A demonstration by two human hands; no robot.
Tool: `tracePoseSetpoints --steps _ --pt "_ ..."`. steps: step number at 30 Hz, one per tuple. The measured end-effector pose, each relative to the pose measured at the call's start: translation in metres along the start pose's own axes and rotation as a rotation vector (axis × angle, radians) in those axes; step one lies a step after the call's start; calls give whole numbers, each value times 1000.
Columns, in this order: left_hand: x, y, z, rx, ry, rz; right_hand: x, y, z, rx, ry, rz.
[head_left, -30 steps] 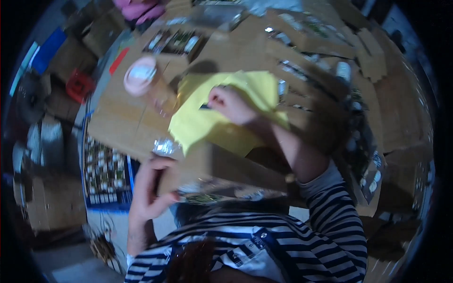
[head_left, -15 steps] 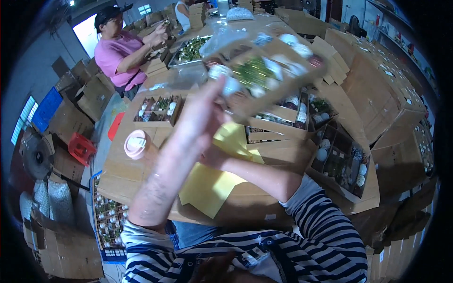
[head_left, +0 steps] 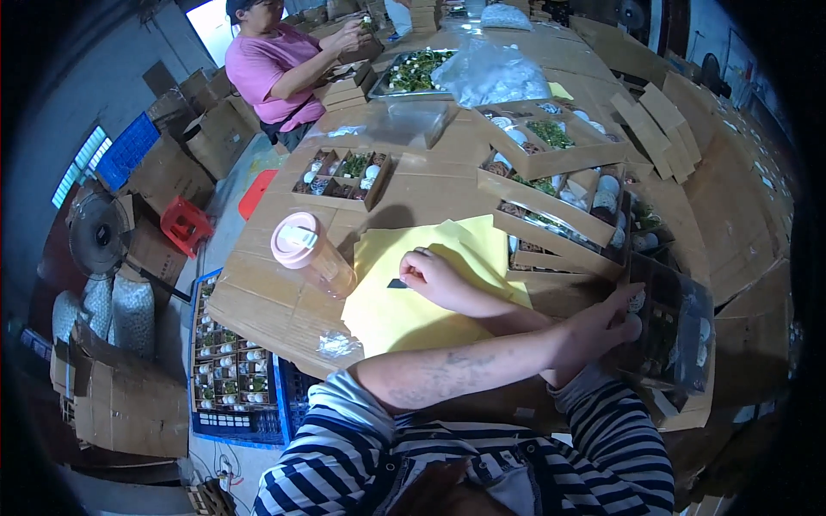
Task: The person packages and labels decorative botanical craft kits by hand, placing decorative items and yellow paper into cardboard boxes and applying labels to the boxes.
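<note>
Left hand (head_left: 600,328): fingers parted at divided box (head_left: 667,320), grip unclear; crossed forearms (head_left: 465,371) could jostle it. Right hand (head_left: 437,279): fingers curled, hold unclear.

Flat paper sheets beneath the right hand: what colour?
The flat paper sheets are pale yellow, showing best in the head view.

Just left of the right hand's fingers (head_left: 415,273), I see a see-through pinkish cup (head_left: 317,256) with a pale pink lid, upright on the cardboard-covered table (head_left: 267,297). Below and left of those fingers lies a crumpled scrap of clear plastic (head_left: 337,344). Farther left, off the table, are a red stool (head_left: 185,225), a dark fan (head_left: 96,232) and puffy whitish bags (head_left: 112,311). Well beyond the fingers, to the left, is a person in a pink shirt (head_left: 280,73).
</note>
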State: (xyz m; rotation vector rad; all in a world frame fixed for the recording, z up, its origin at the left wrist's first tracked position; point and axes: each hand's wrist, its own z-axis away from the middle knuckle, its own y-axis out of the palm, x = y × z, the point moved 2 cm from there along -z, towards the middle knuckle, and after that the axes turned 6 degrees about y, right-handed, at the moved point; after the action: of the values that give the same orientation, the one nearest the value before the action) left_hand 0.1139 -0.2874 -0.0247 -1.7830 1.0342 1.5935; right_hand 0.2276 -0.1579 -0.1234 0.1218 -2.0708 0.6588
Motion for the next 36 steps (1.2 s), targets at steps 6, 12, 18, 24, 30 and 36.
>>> tracePoseSetpoints --steps 6,12,18,24,30,36 --pt "-130 -123 150 564 340 -455 -9 -8 4 7 83 85" --pt "-166 -363 282 -231 1058 782 -14 -10 9 -43 209 -100" --pt "-50 -539 268 -1210 -321 -693 -14 -9 10 -58 189 -110" --pt "-31 -550 237 -1036 -319 -1122 -14 -7 9 -24 214 -161" --pt "-48 -537 249 -810 -604 -768 -6 -7 8 -3 193 -155" --pt "-55 -481 227 -758 -653 -520 -11 -9 10 -11 185 -134"
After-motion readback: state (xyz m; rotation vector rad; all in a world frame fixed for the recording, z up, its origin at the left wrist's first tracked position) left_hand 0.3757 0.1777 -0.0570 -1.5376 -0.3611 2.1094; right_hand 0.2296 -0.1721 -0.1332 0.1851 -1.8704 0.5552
